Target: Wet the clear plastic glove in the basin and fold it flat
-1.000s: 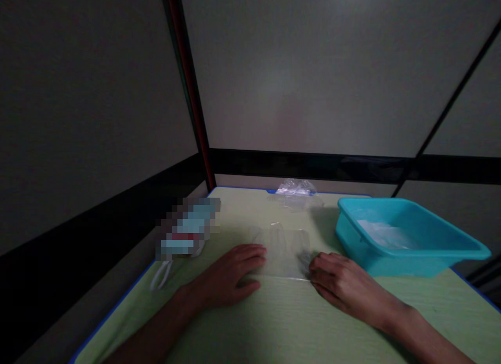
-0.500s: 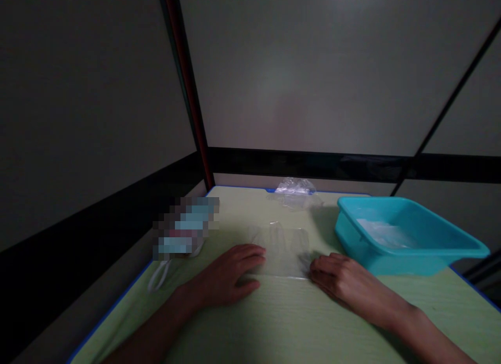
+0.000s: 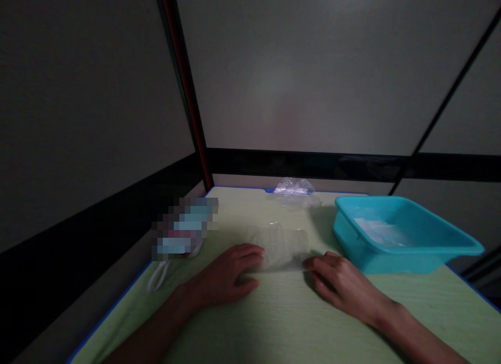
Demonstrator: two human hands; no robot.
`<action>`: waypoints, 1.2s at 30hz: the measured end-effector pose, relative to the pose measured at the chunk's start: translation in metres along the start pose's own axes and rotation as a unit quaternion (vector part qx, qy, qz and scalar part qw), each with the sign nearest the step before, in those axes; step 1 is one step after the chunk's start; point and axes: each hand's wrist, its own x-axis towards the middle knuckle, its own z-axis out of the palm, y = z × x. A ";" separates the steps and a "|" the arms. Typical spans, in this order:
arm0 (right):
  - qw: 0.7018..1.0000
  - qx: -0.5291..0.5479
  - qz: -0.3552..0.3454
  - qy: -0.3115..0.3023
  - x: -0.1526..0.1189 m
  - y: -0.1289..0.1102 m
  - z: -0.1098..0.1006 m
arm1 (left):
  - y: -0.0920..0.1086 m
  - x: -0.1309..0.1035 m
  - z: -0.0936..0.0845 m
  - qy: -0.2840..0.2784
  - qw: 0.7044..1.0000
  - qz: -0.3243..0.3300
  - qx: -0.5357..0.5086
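A clear disposable plastic glove (image 3: 279,249) lies spread on the table in front of me, its finger shapes pointing away. My left hand (image 3: 235,275) rests at its left edge with fingers stretched out and thumb apart. The fingertips of my right hand (image 3: 340,280) are bent together on the glove's near right corner and grip it there. Along the near edge the plastic looks blurred and slightly raised.
The pale green table (image 3: 274,322) has a blue rim. At right stands a turquoise plastic basin (image 3: 395,259) with whitish, see-through sheets (image 3: 385,233) inside. Crumpled clear plastic (image 3: 293,192) lies at the back edge. A pixelated object (image 3: 186,228) with a white loop sits at left.
My right hand has shifted a little left and turned, bringing the glove's near right corner with it. The near edge of the glove has moved away from me. My left hand has stayed put.
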 end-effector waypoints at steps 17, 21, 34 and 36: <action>0.996 0.086 -0.014 0.029 0.005 0.011 0.013 | -0.002 0.000 0.002 -0.003 1.000 -0.002 -0.003; 0.989 0.138 0.008 0.062 0.007 0.010 0.011 | -0.002 -0.001 0.003 -0.004 1.000 -0.012 -0.007; 0.971 0.221 0.081 0.044 0.005 0.010 0.008 | -0.012 0.006 0.009 0.090 0.991 -0.086 -0.043; 0.972 0.215 0.085 0.044 0.004 0.010 0.008 | -0.010 0.007 0.007 0.095 0.989 -0.088 -0.070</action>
